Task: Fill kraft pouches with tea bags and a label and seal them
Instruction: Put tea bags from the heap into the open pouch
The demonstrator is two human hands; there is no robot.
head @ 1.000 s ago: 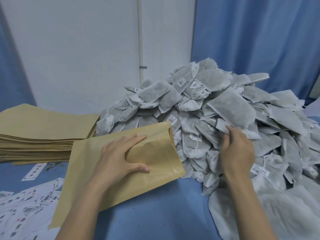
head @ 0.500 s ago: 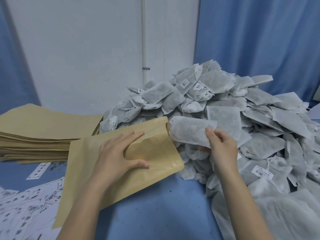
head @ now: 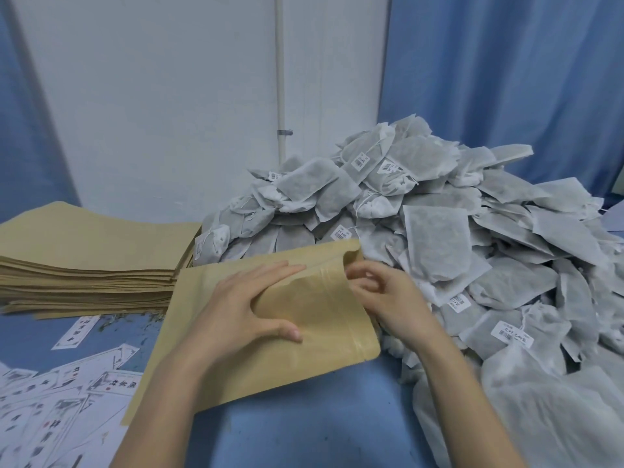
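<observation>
Pouch [head: 314, 319] under left hand [head: 246, 309]; right hand [head: 388, 298] at mouth.

A single head-worn camera looked forward and steeply down from above the person's forearms, close over the blue table [head: 304, 417]. Its wide angle bowed the scene's edges. The left hand [head: 250, 309] and right hand [head: 388, 298] sat near the frame's centre, on the kraft pouch [head: 324, 319]. The tea bag pile [head: 456, 238] filled the right side, the stack of pouches [head: 87, 261] the left, printed labels [head: 60, 410] the lower left corner. Beyond stood a white wall [head: 169, 96] and blue curtain [head: 506, 69].
</observation>
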